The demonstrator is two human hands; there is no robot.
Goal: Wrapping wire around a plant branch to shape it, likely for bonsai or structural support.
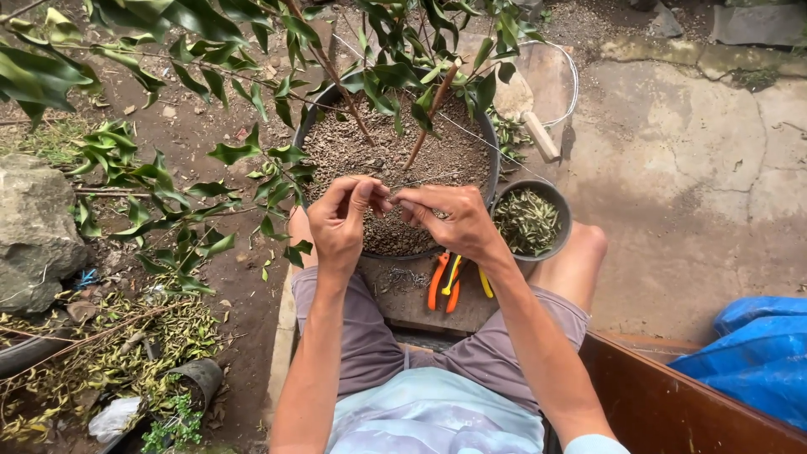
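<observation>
While the person sits with bare knees on either side of a large black pot (492, 160), both hands meet over the near rim of that pot. Left hand (339, 220) and right hand (452, 220) each pinch, between thumb and fingertips, a thin wire (392, 197) that spans the small gap between them; the wire is too fine to trace further. Gritty brown soil (437, 155) fills the pot, and two slender trunks with dark green leaves rise from it. Just right of the pot stands a small round bowl (558, 204) of cut leaf scraps. Below the pot's near rim, on a board, lie orange-handled cutters (443, 284) and a yellow-handled tool (485, 282). Far right of the pot, blue plastic sheeting (752, 349) lies on the ground.
</observation>
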